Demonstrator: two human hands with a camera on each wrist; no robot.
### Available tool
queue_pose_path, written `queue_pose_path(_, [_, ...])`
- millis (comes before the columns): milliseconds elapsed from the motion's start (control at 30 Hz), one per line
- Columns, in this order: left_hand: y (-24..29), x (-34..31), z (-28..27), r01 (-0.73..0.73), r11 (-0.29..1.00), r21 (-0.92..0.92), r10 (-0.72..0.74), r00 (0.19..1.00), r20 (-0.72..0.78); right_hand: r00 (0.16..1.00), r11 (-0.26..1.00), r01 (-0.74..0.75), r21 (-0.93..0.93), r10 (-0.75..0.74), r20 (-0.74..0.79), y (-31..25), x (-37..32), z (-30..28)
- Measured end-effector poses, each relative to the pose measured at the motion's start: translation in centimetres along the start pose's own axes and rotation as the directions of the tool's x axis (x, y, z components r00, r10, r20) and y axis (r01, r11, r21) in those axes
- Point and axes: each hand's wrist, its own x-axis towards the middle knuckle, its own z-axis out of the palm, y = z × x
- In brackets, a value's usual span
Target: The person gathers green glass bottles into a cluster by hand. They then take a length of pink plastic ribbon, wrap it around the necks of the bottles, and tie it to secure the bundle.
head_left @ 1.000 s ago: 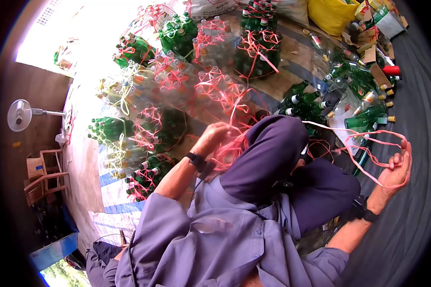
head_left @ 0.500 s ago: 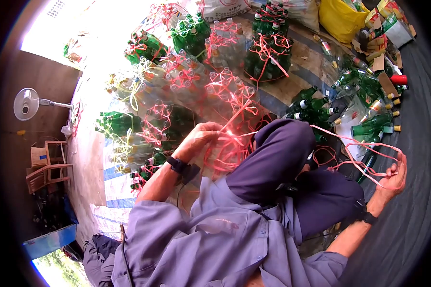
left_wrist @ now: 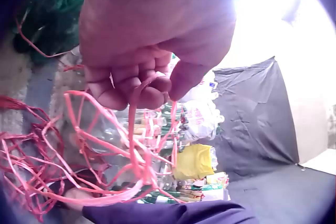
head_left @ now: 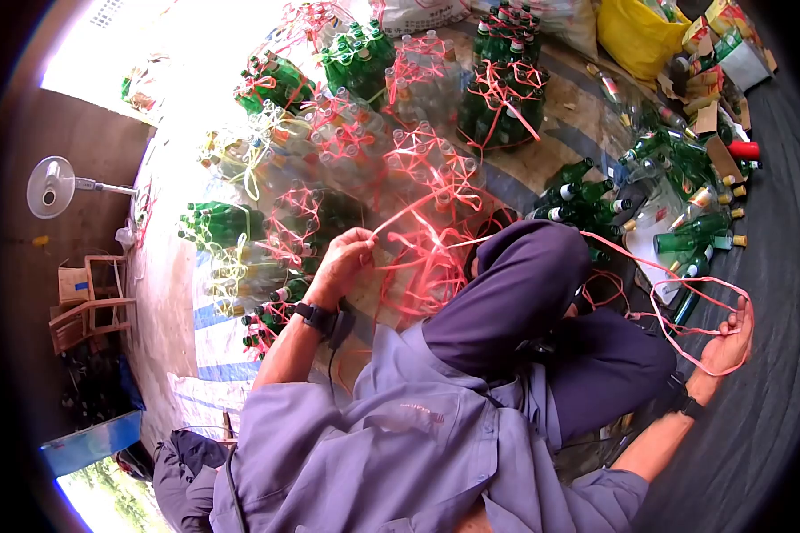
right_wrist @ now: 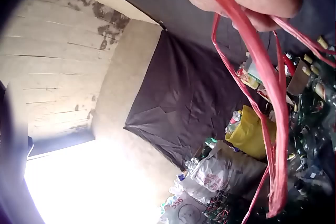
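My left hand pinches the end of a pink plastic string between thumb and curled fingers. That string runs taut up to a bundle of clear bottles, whose necks are laced with it. In the left wrist view the string hangs from the fingertips. Beside the raised knee lies a tangle of pink string. Far out to the right, my right hand holds a loose loop of pink string with curled fingers; the right wrist view shows flat strands hanging below it.
Tied bundles of green bottles and clear bottles stand ahead and left. Loose green bottles lie in a pile at the right, near cardboard and a yellow bag. A white fan and wooden chair stand at the left.
My left hand has drawn back left from the pink tangle, pulling the string into a straight line from the clear bottles. The right hand keeps its loop out at the right, its shape shifting slightly.
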Motion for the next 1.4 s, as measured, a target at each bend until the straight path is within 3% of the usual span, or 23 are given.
queue_pose_path(100, [2.1, 0.2, 1.5, -0.082, 0.996, 0.034, 0.081, 0.996, 0.023, 1.000, 1.000, 0.010, 0.030, -0.010, -0.010, -0.3, 0.1, 0.4])
queue_pose_path(167, [1.4, 0.8, 1.3, -0.111, 0.978, 0.175, 0.110, 0.994, 0.015, 0.998, 0.998, 0.050, 0.034, -0.048, -0.040, -1.4, -0.3, 0.5])
queue_pose_path(233, [0.3, 0.9, 1.1, -0.068, 0.975, 0.212, 0.074, 0.997, -0.024, 0.994, 0.990, 0.112, 0.082, -0.112, -0.003, -2.6, -0.5, 0.6])
queue_pose_path(433, [-3.3, 2.4, -0.3, -0.023, 0.998, 0.064, 0.026, 0.999, -0.036, 0.946, 0.954, 0.301, 0.006, -0.298, -0.129, -7.1, -0.9, 1.0])
queue_pose_path(633, [-3.0, 3.6, 0.9, 0.026, 0.999, 0.032, -0.026, 1.000, -0.005, 0.941, 0.942, 0.335, -0.009, -0.335, -0.054, -10.2, 0.5, 0.7])
queue_pose_path(767, [-2.0, 4.6, 1.7, -0.064, 0.998, 0.009, 0.064, 0.997, 0.043, 0.935, 0.935, 0.352, -0.042, -0.353, -0.024, -10.9, 1.4, 0.4])
queue_pose_path(900, [2.4, 4.0, 5.4, -0.160, 0.981, 0.112, 0.158, 0.987, 0.032, 0.918, 0.916, 0.395, -0.062, -0.397, -0.014, -12.1, 1.8, 0.0])
queue_pose_path(1033, [7.0, 4.3, 8.3, -0.227, 0.971, 0.081, 0.224, 0.974, 0.036, 0.922, 0.913, 0.369, -0.174, -0.383, -0.054, -13.8, 4.4, -3.2])
queue_pose_path(1100, [9.5, 4.4, 9.6, -0.332, 0.943, 0.042, 0.322, 0.935, 0.146, 0.926, 0.919, 0.361, -0.156, -0.373, -0.054, -14.5, 5.5, -5.2])
queue_pose_path(1167, [12.2, 3.9, 11.3, -0.374, 0.924, 0.079, 0.358, 0.920, 0.159, 0.940, 0.937, 0.337, -0.089, -0.341, -0.027, -14.9, 6.6, -8.0])
queue_pose_path(1300, [16.2, 4.4, 13.5, -0.438, 0.893, 0.102, 0.411, 0.887, 0.212, 0.932, 0.920, 0.358, -0.158, -0.363, -0.002, -15.1, 6.9, -11.7])
queue_pose_path(1333, [16.8, 5.0, 13.9, -0.424, 0.905, -0.027, 0.413, 0.864, 0.289, 0.932, 0.922, 0.358, -0.148, -0.361, 0.001, -14.8, 6.3, -11.6])
queue_pose_path(1400, [18.3, 5.0, 15.0, -0.453, 0.892, -0.014, 0.435, 0.848, 0.302, 0.915, 0.909, 0.307, -0.281, -0.364, -0.177, -14.3, 5.0, -11.4])
